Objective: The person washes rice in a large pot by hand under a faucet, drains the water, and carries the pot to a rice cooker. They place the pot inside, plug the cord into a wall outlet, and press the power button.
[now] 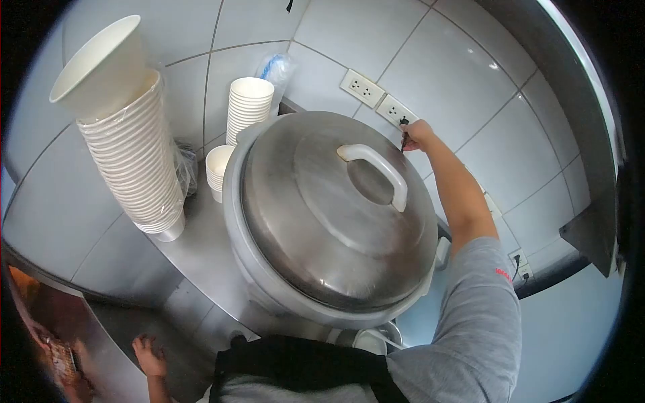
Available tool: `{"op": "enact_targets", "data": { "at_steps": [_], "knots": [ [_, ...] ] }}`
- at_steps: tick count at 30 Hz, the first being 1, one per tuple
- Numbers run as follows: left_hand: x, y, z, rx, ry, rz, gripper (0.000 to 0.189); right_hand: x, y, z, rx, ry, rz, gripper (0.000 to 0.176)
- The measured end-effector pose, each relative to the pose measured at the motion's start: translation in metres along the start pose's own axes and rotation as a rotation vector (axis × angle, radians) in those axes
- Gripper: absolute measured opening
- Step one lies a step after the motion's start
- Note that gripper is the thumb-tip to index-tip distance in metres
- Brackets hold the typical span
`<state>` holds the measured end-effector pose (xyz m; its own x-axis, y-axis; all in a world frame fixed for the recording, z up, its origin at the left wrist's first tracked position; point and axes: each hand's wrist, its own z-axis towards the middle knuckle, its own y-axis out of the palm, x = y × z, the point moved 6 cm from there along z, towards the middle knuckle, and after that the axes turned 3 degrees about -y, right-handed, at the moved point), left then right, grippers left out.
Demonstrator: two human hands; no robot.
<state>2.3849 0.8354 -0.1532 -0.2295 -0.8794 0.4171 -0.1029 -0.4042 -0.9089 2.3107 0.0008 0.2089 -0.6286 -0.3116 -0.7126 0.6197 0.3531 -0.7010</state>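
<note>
At the wall, my right hand grips a black power plug right at a white wall socket, its dark cord hanging just below. My right arm reaches past a large round rice cooker with a dull metal lid and a pale curved handle. The lid is on. Low at the left, my left hand hangs in the air beside the counter, fingers apart and holding nothing.
A tall stack of white paper cups in plastic wrap leans at the left, a wide paper bowl on top. Shorter cup stacks stand behind the cooker. Another socket is on the tiled wall. A metal pot sits near my waist.
</note>
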Motion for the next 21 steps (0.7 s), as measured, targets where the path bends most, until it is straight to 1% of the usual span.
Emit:
{"op": "enact_targets", "data": {
  "at_steps": [1, 4, 7, 8, 10, 11, 12, 13, 14, 15, 16, 17, 18, 19, 20, 21],
  "knots": [
    [-0.004, 0.004, 0.001, -0.015, -0.008, 0.002, 0.035, 0.000, 0.003, 0.003, -0.002, -0.008, 0.032, 0.025],
    [-0.008, 0.009, 0.000, 0.028, 0.037, 0.071, 0.036, -0.002, 0.008, 0.006, 0.051, -0.016, -0.034, 0.021],
    [-0.009, 0.009, 0.000, -0.045, -0.009, 0.077, 0.039, 0.001, 0.008, 0.014, 0.051, 0.034, -0.054, 0.022],
    [-0.009, 0.010, 0.000, -0.056, -0.018, 0.063, 0.040, 0.006, 0.006, 0.020, 0.074, 0.038, 0.027, 0.018],
    [-0.014, 0.011, -0.002, -0.074, -0.043, 0.039, 0.042, 0.007, 0.006, 0.026, 0.089, 0.091, 0.057, 0.019],
    [-0.015, 0.012, -0.001, -0.051, -0.009, 0.072, 0.043, 0.012, 0.009, 0.027, 0.087, 0.123, 0.072, 0.020],
    [-0.020, 0.018, 0.002, -0.024, 0.008, 0.113, 0.044, 0.010, 0.008, 0.050, -0.004, -0.309, -0.648, 0.023],
    [-0.020, 0.017, -0.002, 0.006, -0.006, 0.159, 0.045, 0.011, 0.021, 0.066, -0.098, -0.809, -1.341, 0.026],
    [-0.022, 0.018, -0.003, -0.009, 0.024, 0.060, 0.046, 0.019, 0.020, 0.089, -0.096, -0.863, -1.336, 0.023],
    [-0.011, 0.007, -0.004, -0.023, 0.035, 0.074, 0.046, 0.026, 0.013, 0.096, -0.111, -0.778, -1.183, 0.021],
    [-0.011, 0.005, -0.004, 0.010, 0.021, 0.016, 0.044, 0.034, 0.003, 0.109, -0.129, -0.627, -0.865, 0.020],
    [0.005, -0.013, -0.004, 0.043, 0.086, 0.019, 0.042, 0.044, -0.004, 0.122, -0.147, -0.394, -0.359, 0.019],
    [0.000, -0.015, -0.009, 0.120, 0.120, 0.022, 0.041, 0.048, -0.004, 0.125, -0.132, -0.208, 0.037, 0.018],
    [0.016, -0.037, -0.005, 0.068, 0.127, -0.071, 0.039, 0.050, 0.001, 0.114, -0.125, -0.099, 0.229, 0.019],
    [0.024, -0.054, -0.007, 0.151, 0.134, -0.057, 0.040, 0.086, -0.016, 0.195, -0.265, -0.109, 0.165, 0.031],
    [0.024, -0.066, -0.008, 0.183, 0.112, -0.118, 0.048, 0.062, 0.007, 0.131, -0.239, -0.010, 0.426, 0.050]
  ]
}}
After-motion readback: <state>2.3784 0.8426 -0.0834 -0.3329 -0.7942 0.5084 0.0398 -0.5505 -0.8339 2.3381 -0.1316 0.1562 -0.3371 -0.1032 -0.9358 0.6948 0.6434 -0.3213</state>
